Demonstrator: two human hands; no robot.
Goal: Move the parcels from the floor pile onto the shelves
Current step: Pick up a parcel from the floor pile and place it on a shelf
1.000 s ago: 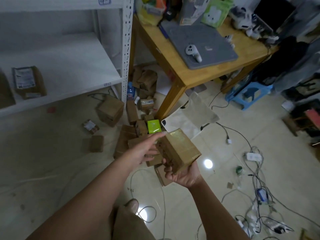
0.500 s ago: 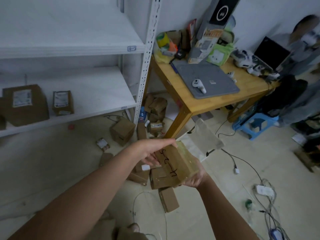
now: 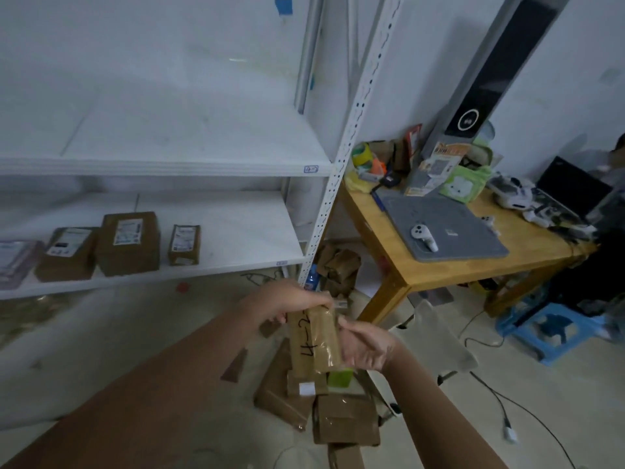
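Brown cardboard parcel (image 3: 313, 340), taped, stiff, probably light: I hold it on end above the floor pile (image 3: 345, 418), left hand (image 3: 287, 301) gripping its top, right hand (image 3: 363, 346) curled round its side. Grip opposite faces; the glossy tape may slip.

A wooden counter (image 3: 466, 270) stands on the right. A gray mat (image 3: 453, 225) lies on it, and a white controller (image 3: 422, 235) rests on the mat. A green pouch (image 3: 461, 185) sits behind the mat. A blue stool (image 3: 551, 330) stands on the floor beside the counter. A white plug (image 3: 509, 435) lies nearby.
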